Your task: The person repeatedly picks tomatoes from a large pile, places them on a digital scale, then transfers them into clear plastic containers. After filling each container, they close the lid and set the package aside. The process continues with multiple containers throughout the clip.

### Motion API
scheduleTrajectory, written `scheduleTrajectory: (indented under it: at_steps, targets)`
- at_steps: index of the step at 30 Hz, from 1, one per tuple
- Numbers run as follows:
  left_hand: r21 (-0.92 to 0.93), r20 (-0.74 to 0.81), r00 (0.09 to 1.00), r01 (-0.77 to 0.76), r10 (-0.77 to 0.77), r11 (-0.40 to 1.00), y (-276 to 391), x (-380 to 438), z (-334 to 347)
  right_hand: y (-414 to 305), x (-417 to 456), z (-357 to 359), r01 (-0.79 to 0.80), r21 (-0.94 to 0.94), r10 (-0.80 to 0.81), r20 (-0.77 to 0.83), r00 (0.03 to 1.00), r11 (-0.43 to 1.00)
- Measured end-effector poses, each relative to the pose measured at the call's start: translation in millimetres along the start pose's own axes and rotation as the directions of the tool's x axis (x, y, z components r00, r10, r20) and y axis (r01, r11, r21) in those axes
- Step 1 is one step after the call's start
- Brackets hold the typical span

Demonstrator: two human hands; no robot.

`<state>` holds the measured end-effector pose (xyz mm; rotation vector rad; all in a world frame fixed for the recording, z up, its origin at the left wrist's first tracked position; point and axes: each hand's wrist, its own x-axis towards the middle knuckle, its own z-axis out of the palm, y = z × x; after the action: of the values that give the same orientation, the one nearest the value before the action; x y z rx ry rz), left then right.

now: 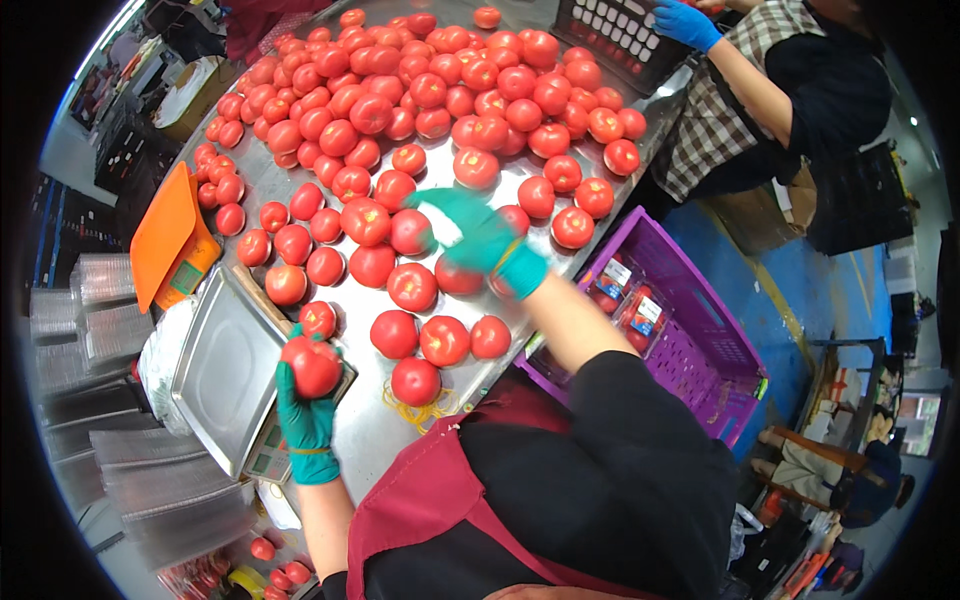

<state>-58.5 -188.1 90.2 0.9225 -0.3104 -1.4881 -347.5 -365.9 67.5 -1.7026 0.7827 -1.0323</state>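
My left hand (309,420), in a green glove with a rubber band at the wrist, holds a red tomato (311,367) beside the weighing scale's metal pan (229,367). My right hand (476,229), gloved the same way, is blurred by motion over loose tomatoes on the metal table (480,386). A white patch shows between its thumb and fingers; blur hides whether this is a cloth or bright tabletop. One tomato (411,232) lies right by its fingertips. Several more tomatoes (442,340) sit nearer me, and a large heap (420,82) spreads across the far side.
A purple crate (690,322) at the table's right holds clear packs of tomatoes (645,319). Left of the scale are an orange bin (169,240) and stacked clear plastic trays (161,480). Yellow rubber bands (420,412) lie near my apron. A blue-gloved co-worker (686,26) reaches to a black crate (615,37).
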Motion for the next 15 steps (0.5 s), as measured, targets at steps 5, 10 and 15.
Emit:
scheduleTrajectory:
  at_steps: [5,10,15]
  targets:
    - [0.972,0.130,0.845,-0.005,0.519,-0.235,97.3,6.3,-64.8,50.0,-19.0,-114.2,-0.151,-0.976,0.366,-0.085,0.927,0.156]
    - [0.921,0.265,0.777,-0.028,0.571,-0.389,103.0,20.0,-89.8,67.5,4.3,-118.6,-0.143,-0.892,0.249,-0.036,0.968,0.428]
    - [0.855,0.273,0.880,-0.407,0.388,0.322,33.2,30.0,28.7,-1.7,41.8,-47.0,-0.182,-0.045,0.186,0.086,0.979,0.982]
